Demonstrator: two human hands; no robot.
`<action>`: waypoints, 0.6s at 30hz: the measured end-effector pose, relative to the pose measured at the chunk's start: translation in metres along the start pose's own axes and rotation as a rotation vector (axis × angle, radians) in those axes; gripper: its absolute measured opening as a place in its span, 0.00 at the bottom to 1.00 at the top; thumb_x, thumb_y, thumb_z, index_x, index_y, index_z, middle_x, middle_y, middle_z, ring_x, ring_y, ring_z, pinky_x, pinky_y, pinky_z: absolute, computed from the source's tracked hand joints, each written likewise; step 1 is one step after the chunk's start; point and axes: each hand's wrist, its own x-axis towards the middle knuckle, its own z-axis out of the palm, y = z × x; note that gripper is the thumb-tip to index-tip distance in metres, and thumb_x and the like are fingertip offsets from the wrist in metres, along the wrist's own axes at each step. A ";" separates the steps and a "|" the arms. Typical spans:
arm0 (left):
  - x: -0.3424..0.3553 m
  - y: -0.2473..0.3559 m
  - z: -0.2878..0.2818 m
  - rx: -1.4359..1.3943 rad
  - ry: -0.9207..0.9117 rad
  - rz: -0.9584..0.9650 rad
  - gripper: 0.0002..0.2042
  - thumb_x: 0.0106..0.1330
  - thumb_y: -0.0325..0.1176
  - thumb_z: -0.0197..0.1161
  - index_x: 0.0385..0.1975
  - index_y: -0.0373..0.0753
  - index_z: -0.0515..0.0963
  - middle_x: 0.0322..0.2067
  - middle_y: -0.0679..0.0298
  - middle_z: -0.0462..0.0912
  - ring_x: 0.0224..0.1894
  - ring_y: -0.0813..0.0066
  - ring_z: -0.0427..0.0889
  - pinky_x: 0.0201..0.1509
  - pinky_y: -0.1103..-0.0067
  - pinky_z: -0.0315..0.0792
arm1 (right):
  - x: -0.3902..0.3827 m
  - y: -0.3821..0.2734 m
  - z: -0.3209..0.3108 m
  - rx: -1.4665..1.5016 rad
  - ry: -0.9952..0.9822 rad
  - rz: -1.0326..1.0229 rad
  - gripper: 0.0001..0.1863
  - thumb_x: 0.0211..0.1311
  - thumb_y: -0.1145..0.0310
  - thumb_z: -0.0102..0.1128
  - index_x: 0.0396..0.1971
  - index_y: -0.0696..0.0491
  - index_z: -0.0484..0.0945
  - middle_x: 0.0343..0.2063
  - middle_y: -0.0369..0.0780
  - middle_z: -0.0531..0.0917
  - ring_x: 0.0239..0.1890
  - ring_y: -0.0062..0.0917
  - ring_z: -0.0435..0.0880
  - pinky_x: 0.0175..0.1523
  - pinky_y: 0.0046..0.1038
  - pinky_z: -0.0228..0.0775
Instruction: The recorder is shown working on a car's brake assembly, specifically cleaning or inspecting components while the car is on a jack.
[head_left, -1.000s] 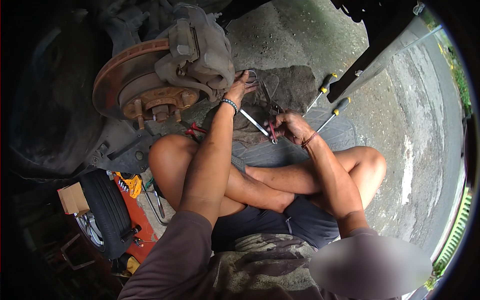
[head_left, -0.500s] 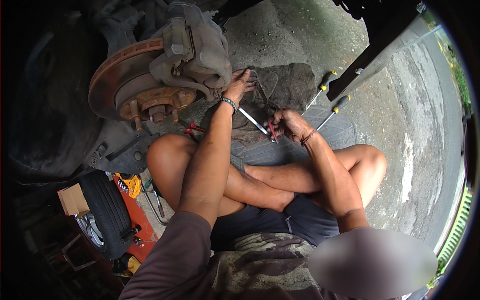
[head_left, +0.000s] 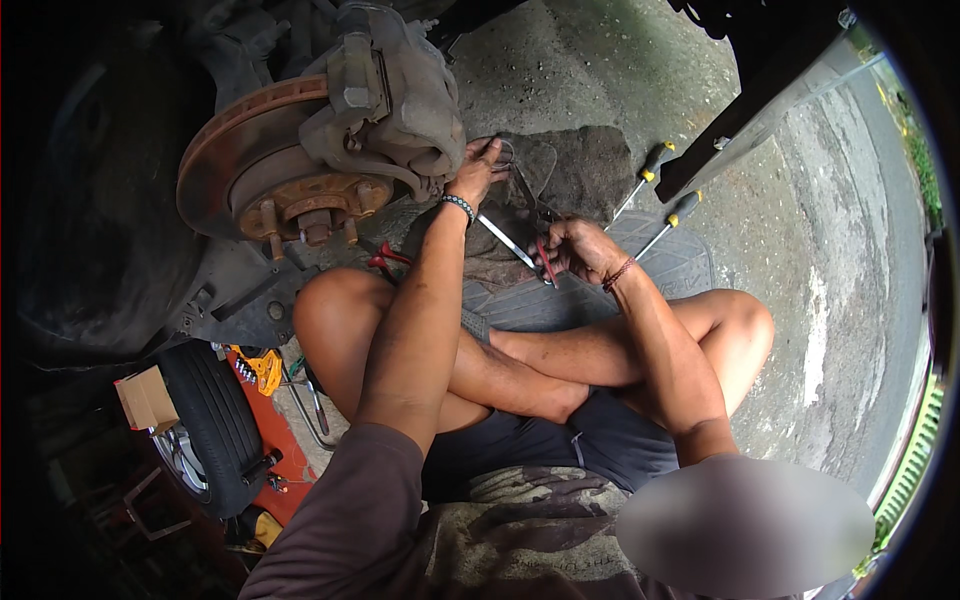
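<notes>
Beside the lower end of the brake caliper (head_left: 385, 110), my left hand (head_left: 478, 170) is closed, its fingertips partly hidden. A thin wire-like loop (head_left: 553, 165) curves out beside those fingers; what they pinch is unclear. My right hand (head_left: 580, 250) is wrapped round red-handled pliers (head_left: 546, 262), whose dark jaws point up toward my left hand. Between the hands a flat silver bar (head_left: 507, 240), perhaps a wrench, runs slantwise toward the pliers' handles. Behind them a dark, dirty cloth (head_left: 585, 170) is spread on the ground.
A rusty brake disc (head_left: 255, 130) with wheel studs stands at upper left. Two yellow-and-black screwdrivers (head_left: 684, 208) lie to the right on a mat (head_left: 690, 260). Another red-handled tool (head_left: 385, 258) lies by my knee. A wheel (head_left: 210, 420) with a cardboard box (head_left: 147, 400) is at lower left.
</notes>
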 end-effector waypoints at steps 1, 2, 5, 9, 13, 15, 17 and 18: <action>0.000 0.000 0.000 0.000 -0.001 0.000 0.13 0.70 0.36 0.59 0.47 0.33 0.76 0.38 0.56 0.82 0.40 0.66 0.83 0.46 0.70 0.81 | 0.000 0.000 0.000 0.000 0.005 -0.002 0.06 0.55 0.75 0.47 0.28 0.60 0.73 0.25 0.43 0.78 0.26 0.29 0.81 0.30 0.31 0.79; 0.000 0.000 0.000 -0.001 -0.006 -0.007 0.13 0.71 0.36 0.59 0.47 0.33 0.76 0.37 0.56 0.82 0.39 0.66 0.84 0.46 0.70 0.81 | 0.000 0.000 0.000 0.000 0.004 -0.002 0.06 0.55 0.75 0.47 0.28 0.60 0.73 0.25 0.43 0.78 0.26 0.29 0.81 0.30 0.31 0.79; 0.001 -0.001 -0.002 0.000 -0.010 -0.016 0.13 0.71 0.36 0.58 0.47 0.33 0.76 0.37 0.56 0.82 0.39 0.66 0.84 0.46 0.70 0.80 | 0.000 -0.001 0.000 0.013 -0.020 0.013 0.06 0.55 0.75 0.48 0.29 0.61 0.73 0.26 0.44 0.79 0.27 0.29 0.81 0.30 0.31 0.80; 0.000 -0.001 -0.003 -0.030 -0.029 -0.015 0.13 0.71 0.36 0.58 0.47 0.33 0.76 0.37 0.57 0.83 0.38 0.67 0.84 0.45 0.71 0.80 | 0.001 -0.003 -0.001 0.018 -0.018 0.017 0.05 0.56 0.75 0.49 0.29 0.61 0.72 0.28 0.44 0.79 0.27 0.29 0.82 0.29 0.31 0.80; -0.002 0.001 0.002 -0.008 -0.022 0.003 0.13 0.71 0.36 0.58 0.46 0.33 0.76 0.36 0.58 0.83 0.38 0.68 0.84 0.44 0.72 0.81 | 0.000 -0.001 -0.001 0.014 -0.001 0.018 0.05 0.56 0.75 0.49 0.30 0.61 0.72 0.29 0.44 0.79 0.27 0.29 0.82 0.29 0.31 0.80; -0.003 0.001 0.001 0.011 -0.013 -0.013 0.12 0.71 0.36 0.58 0.46 0.33 0.76 0.36 0.59 0.83 0.37 0.69 0.84 0.44 0.72 0.81 | 0.000 -0.002 -0.001 0.009 0.001 0.023 0.05 0.56 0.75 0.49 0.30 0.61 0.72 0.29 0.44 0.79 0.27 0.29 0.82 0.30 0.31 0.80; -0.001 0.000 0.000 0.004 -0.017 -0.012 0.12 0.71 0.36 0.58 0.46 0.33 0.76 0.36 0.59 0.83 0.37 0.69 0.84 0.44 0.72 0.81 | 0.000 -0.002 -0.001 0.003 0.003 0.028 0.05 0.56 0.75 0.49 0.30 0.60 0.71 0.29 0.44 0.79 0.27 0.29 0.82 0.30 0.31 0.80; 0.000 -0.002 -0.002 -0.004 -0.022 -0.011 0.12 0.71 0.35 0.58 0.46 0.33 0.76 0.36 0.59 0.83 0.37 0.69 0.84 0.44 0.72 0.81 | 0.000 -0.003 -0.002 0.010 -0.007 0.024 0.05 0.56 0.75 0.49 0.30 0.60 0.72 0.29 0.44 0.79 0.27 0.29 0.82 0.30 0.31 0.80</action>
